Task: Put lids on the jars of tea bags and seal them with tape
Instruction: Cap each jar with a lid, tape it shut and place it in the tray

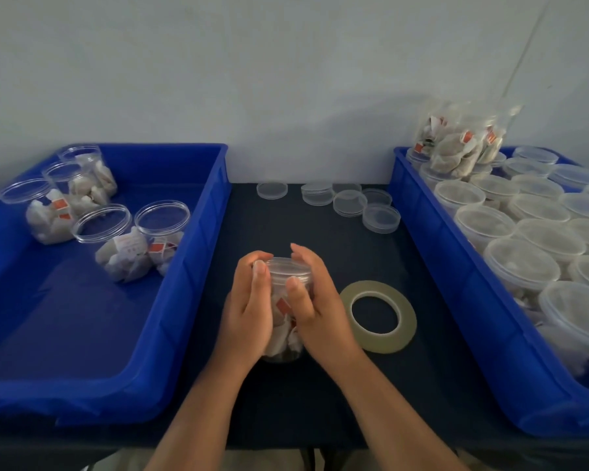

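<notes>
Jar (288, 278), one, clear, lid (289, 265) on, full of white tea bags (283, 331), gripped by left hand (249, 311) and right hand (318, 309) beside one tape roll (378, 316).

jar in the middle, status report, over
Left hand and right hand grip the jar, upright. Lid on; no tape seen on it. Tape roll lies flat to the right, nothing in the way.

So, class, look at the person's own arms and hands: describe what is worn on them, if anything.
Nothing worn shows. The left hand and right hand are bare: no gloves or rings. The left forearm and right forearm are bare too, with no sleeve, watch or bracelet down to the picture's lower edge.
</notes>
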